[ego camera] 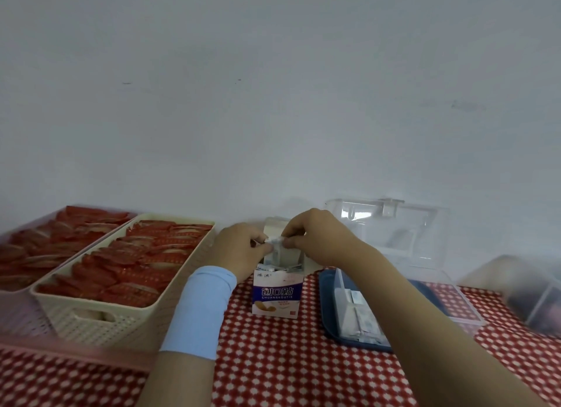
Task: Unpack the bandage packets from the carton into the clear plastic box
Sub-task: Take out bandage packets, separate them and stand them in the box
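A table [273,361] under a red-and-white checked cloth carries, left to right, a pink basket [21,315], a cream basket [127,324] touching it, an upright open carton [277,297], a blue tray [329,315] and a blurred clear container [531,300].

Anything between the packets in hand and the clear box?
Nothing visible. The left hand and right hand pinch the packets above the carton. The clear plastic box sits just to its right with its lid swung back, top open. Only the person's own right forearm crosses over it.
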`<state>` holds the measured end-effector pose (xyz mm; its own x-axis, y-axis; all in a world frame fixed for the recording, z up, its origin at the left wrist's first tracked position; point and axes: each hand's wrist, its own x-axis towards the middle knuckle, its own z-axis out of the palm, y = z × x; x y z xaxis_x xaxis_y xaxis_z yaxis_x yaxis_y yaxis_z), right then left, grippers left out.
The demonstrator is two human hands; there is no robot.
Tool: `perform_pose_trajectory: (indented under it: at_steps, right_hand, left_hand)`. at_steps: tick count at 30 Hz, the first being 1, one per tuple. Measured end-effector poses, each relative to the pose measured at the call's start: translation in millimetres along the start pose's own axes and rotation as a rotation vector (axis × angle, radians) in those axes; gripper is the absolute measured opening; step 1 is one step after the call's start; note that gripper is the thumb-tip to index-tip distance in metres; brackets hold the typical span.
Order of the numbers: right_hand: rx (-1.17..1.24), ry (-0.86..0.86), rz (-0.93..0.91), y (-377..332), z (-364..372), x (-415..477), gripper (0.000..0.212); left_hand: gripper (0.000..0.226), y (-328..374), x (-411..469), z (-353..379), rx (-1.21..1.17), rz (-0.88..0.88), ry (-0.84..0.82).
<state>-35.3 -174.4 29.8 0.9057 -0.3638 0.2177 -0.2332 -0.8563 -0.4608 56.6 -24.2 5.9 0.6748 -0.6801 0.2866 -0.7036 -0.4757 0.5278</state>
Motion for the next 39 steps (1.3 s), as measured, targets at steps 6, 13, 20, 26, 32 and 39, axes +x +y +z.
perform_pose_trajectory:
  at_steps: [6,13,20,26,32,39]
  right_hand:
    - [0.186,0.086,0.071,8,-2,-7,0.006]
    - [0.270,0.264,0.122,18,-13,-15,0.008]
    - [0.414,0.328,0.101,15,-36,-37,0.012]
    - [0.545,0.258,0.052,12,-39,-59,0.008]
    - [0.588,0.273,0.086,34,-37,-74,0.016]
    - [0.574,0.270,0.016,33,-44,-78,0.005]
  left_hand:
    - [0.024,1,1,0,-0.075,-0.033,0.073]
    - [0.019,-2,0,-3,0.092,-0.044,-0.113]
    - [0.018,19,-2,-21,-0.432,0.004,0.078]
    - [0.014,50,-9,-10,-0.483,0.002,-0.078]
    - [0.008,46,-9,-4,-0.441,-0.102,-0.008]
    - [0.007,55,-9,6,-0.572,-0.063,-0.180]
